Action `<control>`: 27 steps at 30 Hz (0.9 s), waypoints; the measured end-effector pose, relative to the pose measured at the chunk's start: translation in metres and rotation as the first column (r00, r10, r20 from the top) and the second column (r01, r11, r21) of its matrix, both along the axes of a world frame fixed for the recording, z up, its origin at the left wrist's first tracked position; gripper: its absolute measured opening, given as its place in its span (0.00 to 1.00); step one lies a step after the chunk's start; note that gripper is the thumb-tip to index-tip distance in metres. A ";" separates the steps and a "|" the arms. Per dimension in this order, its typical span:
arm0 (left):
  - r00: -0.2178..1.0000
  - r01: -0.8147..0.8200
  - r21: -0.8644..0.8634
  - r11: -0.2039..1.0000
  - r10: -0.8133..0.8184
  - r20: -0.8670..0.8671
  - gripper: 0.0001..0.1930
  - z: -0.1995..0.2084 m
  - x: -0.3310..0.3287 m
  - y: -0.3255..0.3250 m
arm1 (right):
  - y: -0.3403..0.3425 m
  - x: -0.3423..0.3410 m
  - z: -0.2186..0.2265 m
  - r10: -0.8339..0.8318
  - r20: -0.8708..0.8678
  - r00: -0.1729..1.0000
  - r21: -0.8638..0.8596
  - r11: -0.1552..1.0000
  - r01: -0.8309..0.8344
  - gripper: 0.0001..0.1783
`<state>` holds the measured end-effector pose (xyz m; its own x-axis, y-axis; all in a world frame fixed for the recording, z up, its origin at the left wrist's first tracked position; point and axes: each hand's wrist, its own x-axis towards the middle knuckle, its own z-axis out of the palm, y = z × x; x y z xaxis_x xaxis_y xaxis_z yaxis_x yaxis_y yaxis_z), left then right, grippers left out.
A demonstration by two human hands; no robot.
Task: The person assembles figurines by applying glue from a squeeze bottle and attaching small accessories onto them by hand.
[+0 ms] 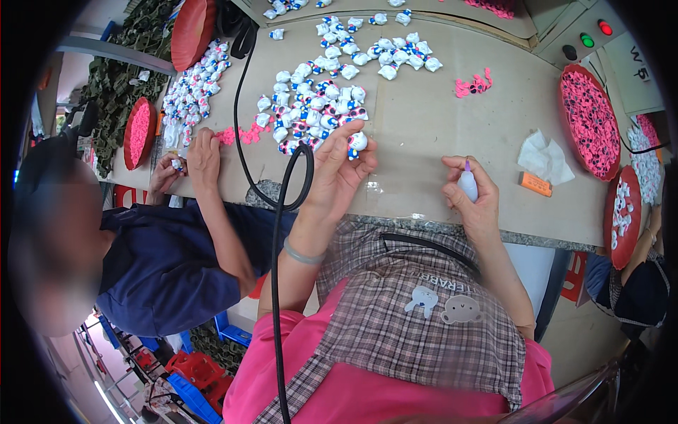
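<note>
My left hand (333, 173) is closed on a small white figurine (358, 141) with a blue lower part, pinched between the fingertips just at the near edge of a pile of figurines (311, 109). The pile is white and blue, and some of its pieces carry pink and dark parts. To the right, my right hand (483, 205) grips a small white squeeze bottle (467, 185), whose purple tip points up and away from me. Both hands are raised over the near part of the tan worktable (424, 134).
Red trays of pink and dark parts (590, 120) and white pieces (623, 212) stand at right, near a tissue (545, 157) and an orange box (536, 184). A black cable (277, 283) hangs before me. At left, a co-worker's hands (203, 159) work beside more figurines (198, 88).
</note>
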<state>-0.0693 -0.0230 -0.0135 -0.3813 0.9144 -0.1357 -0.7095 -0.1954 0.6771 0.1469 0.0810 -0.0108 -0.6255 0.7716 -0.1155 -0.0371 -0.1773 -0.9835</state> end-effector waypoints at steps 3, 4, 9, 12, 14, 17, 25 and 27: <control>0.942 -0.124 -0.103 0.987 0.085 -0.325 0.18 0.007 -0.016 -0.003 | 0.000 -0.001 -0.001 -0.006 -0.016 1.000 -0.023 1.000 0.005 0.16; 0.826 -0.243 -0.138 0.960 0.130 -0.549 0.16 0.009 -0.021 -0.003 | 0.000 -0.001 0.000 -0.012 -0.018 1.000 -0.019 1.000 0.011 0.16; 0.048 -0.502 -0.068 0.862 -0.050 -0.998 0.15 0.045 -0.050 -0.002 | 0.000 -0.002 0.001 0.026 -0.005 1.000 0.024 0.999 -0.025 0.14; -0.387 -0.492 0.190 0.850 -0.018 -0.922 0.16 0.053 -0.051 0.014 | 0.000 -0.003 0.002 0.035 0.006 0.999 0.055 0.998 -0.035 0.13; -0.444 -0.430 0.225 0.874 0.013 -0.896 0.16 0.049 -0.047 0.034 | 0.000 -0.004 0.001 0.030 -0.001 1.000 0.059 0.998 -0.030 0.13; -0.493 -0.319 0.250 0.914 0.065 -0.867 0.14 0.036 -0.041 0.071 | 0.000 -0.003 0.000 0.036 -0.008 0.999 0.059 0.998 -0.035 0.12; -0.555 -0.385 -0.003 0.923 -0.234 -0.798 0.10 0.014 -0.023 0.123 | 0.001 0.000 -0.002 0.045 -0.013 0.999 0.049 0.998 -0.044 0.12; -0.561 -0.364 0.009 0.931 -0.212 -0.800 0.10 0.009 -0.022 0.124 | 0.001 -0.001 -0.002 0.050 -0.023 0.999 0.043 0.998 -0.049 0.12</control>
<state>-0.0910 0.1011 -0.0050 -0.2200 0.8920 0.3949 0.9726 0.1691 0.1598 0.1464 0.0821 -0.0124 -0.6649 0.7438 -0.0684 -0.0527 -0.1380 -0.9890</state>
